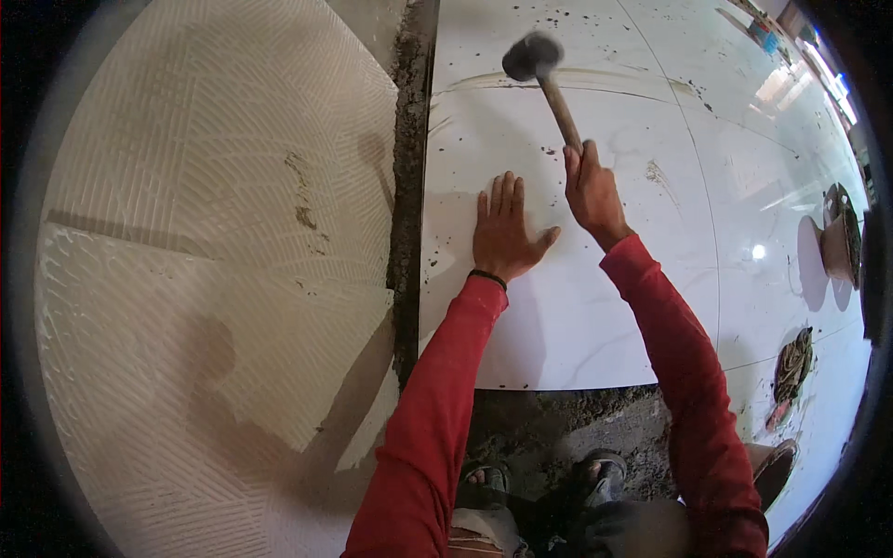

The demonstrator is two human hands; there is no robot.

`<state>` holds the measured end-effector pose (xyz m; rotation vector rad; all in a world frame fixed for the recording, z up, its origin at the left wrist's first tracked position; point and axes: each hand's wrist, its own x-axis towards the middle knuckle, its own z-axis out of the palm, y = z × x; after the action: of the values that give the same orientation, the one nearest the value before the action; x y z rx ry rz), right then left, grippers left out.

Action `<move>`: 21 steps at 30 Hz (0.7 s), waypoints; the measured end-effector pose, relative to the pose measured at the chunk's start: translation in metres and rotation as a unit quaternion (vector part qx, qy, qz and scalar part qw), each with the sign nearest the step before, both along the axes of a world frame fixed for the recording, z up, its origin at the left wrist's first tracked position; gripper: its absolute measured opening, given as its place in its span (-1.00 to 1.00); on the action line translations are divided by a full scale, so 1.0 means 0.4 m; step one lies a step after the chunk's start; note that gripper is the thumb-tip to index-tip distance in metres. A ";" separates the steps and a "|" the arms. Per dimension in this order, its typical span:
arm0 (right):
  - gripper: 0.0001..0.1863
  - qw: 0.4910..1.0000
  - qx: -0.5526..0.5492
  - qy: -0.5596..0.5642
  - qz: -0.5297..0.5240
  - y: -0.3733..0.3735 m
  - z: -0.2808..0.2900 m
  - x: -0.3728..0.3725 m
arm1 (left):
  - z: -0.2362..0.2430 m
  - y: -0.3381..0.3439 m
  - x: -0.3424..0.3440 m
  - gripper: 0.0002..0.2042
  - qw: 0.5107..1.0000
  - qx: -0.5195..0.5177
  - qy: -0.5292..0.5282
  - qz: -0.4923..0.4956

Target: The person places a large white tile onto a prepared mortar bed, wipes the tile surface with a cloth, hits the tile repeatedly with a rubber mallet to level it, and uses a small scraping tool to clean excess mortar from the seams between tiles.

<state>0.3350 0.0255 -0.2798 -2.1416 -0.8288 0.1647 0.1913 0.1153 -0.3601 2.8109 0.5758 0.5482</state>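
My left hand [507, 228] lies flat, fingers stretched forward and thumb out, on a large white floor tile [567, 298] with faint grey veins. A dark band circles that wrist. In my right hand [596, 193] is a rubber mallet [534, 58], its fingers wrapped round the light wooden handle. The black head, slightly blurred, points away from me above the tile's far part. Dark crumbs of mortar are scattered over the tile. Its near edge borders dark, rough mortar [558, 423], where my sandalled feet stand.
Left of a dark mortar-filled gap [406, 186] stretches a cream, ridged surface [233, 186] carrying shadows. More white tiles [772, 158] extend right. On them are a brown round container [840, 237], a dirty crumpled cloth [793, 367], another brown container [774, 470] and a small blue object [763, 35].
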 end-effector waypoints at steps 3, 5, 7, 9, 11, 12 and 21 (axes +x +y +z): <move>-0.64 0.986 -0.144 -0.071 0.045 -0.122 -0.129 0.134 | 0.022 -0.032 0.082 -0.03 0.998 -0.022 -0.044 -0.031; -0.65 0.994 -0.095 -0.049 0.009 -0.116 -0.044 0.062 | 0.012 -0.015 0.042 -0.02 1.000 -0.008 -0.019 -0.009; -0.68 0.997 -0.010 -0.040 -0.058 -0.142 -0.010 0.037 | 0.013 -0.007 0.039 -0.03 1.000 -0.004 -0.018 -0.015; -0.71 0.989 -0.026 -0.144 0.018 -0.231 -0.117 0.103 | 0.011 -0.029 0.074 -0.03 1.000 -0.005 -0.017 -0.021; -0.70 0.985 -0.080 -0.153 0.030 -0.270 -0.129 0.130 | -0.009 -0.024 0.062 -0.03 1.000 -0.001 0.001 -0.016; -0.70 0.994 -0.070 -0.072 -0.048 -0.248 -0.062 0.114 | -0.010 -0.018 0.065 -0.03 1.000 0.008 0.006 -0.018; -0.65 0.994 -0.021 -0.015 -0.103 -0.334 0.017 0.087 | -0.001 -0.032 0.063 -0.08 0.998 0.050 0.029 -0.011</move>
<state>0.3698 -0.1080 -0.2729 -2.2591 -0.6208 0.0432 0.2164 0.1026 -0.3603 2.9328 0.5413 0.5055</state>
